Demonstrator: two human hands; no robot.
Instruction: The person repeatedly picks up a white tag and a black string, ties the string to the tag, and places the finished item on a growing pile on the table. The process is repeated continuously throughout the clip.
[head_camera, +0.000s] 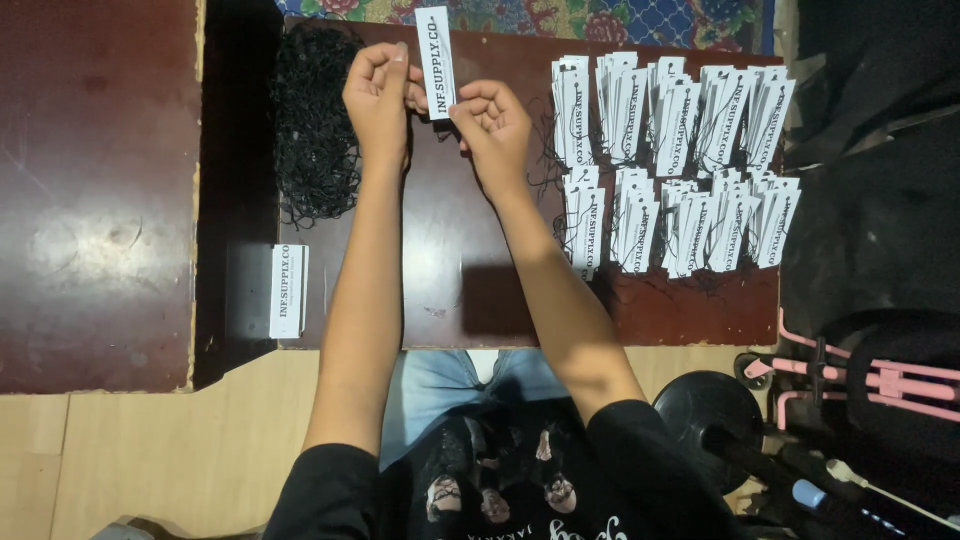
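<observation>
Both hands, left hand (378, 95) and right hand (495, 125), pinch one white paper tag (436, 62) above the dark reddish wooden table (450, 270). Black string pile (315, 120) sits at 9 o'clock of them, strung white tag stacks (675, 165) at 3, patterned rug (560, 18) at 12.

Dark red-brown worktop (450, 290), carrying a heap of black string loops (315, 120) at left, a small stack of white tags (288, 291) at its near-left corner, and rows of strung white tags (680, 160) at right. Pink-framed cart (880, 380) and black round weight (705, 405) on the floor, lower right. Patterned floral cloth (560, 18) beyond the far edge.

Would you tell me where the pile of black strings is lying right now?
In the head view, the pile of black strings lies on the dark wooden board, at its far left corner, just left of the left hand.
</observation>
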